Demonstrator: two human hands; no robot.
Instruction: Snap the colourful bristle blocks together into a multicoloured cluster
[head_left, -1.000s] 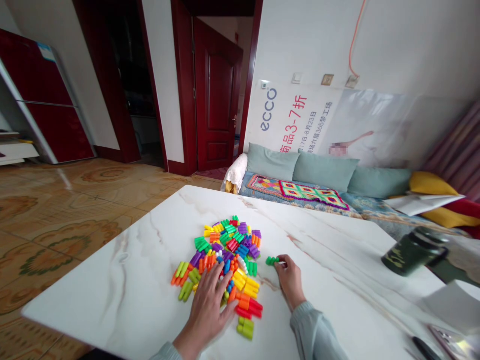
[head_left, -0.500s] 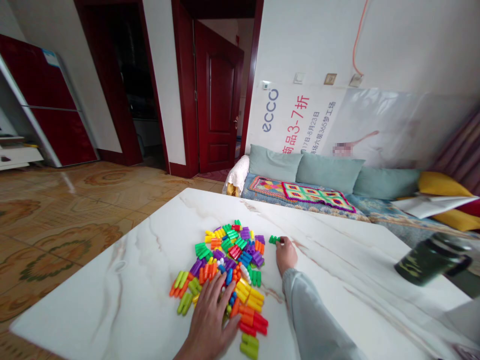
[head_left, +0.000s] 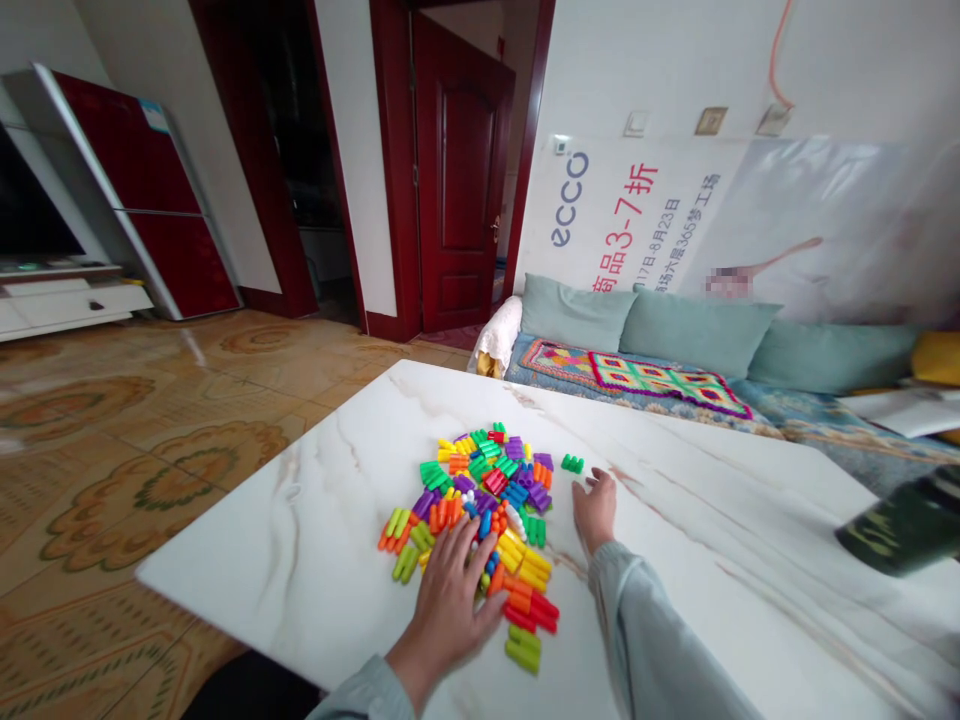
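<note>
A pile of colourful plastic building blocks [head_left: 495,481], each shaped like small joined tubes, lies on the white marbled table [head_left: 315,560]. My left hand [head_left: 454,590] rests palm down over the near left part of the pile, fingers spread, covering some blocks. To the right of the pile, my right hand [head_left: 597,508] is just above or on the tabletop with its fingers apart and nothing in them. A green block [head_left: 572,464] sits by itself beyond its fingertips. Close to my left thumb are red blocks [head_left: 541,611] and a lime-green block [head_left: 523,649].
A dark green camouflage mug [head_left: 900,530] stands at the table's right side. Behind the table is a sofa with pale green cushions [head_left: 697,335] and a crocheted cover [head_left: 667,383]. A red fridge [head_left: 150,190] and a wooden door [head_left: 461,180] are farther back.
My right hand has let go of the green block and drawn back slightly from it. My left hand stays over the pile. The view has turned a little to the left.
</note>
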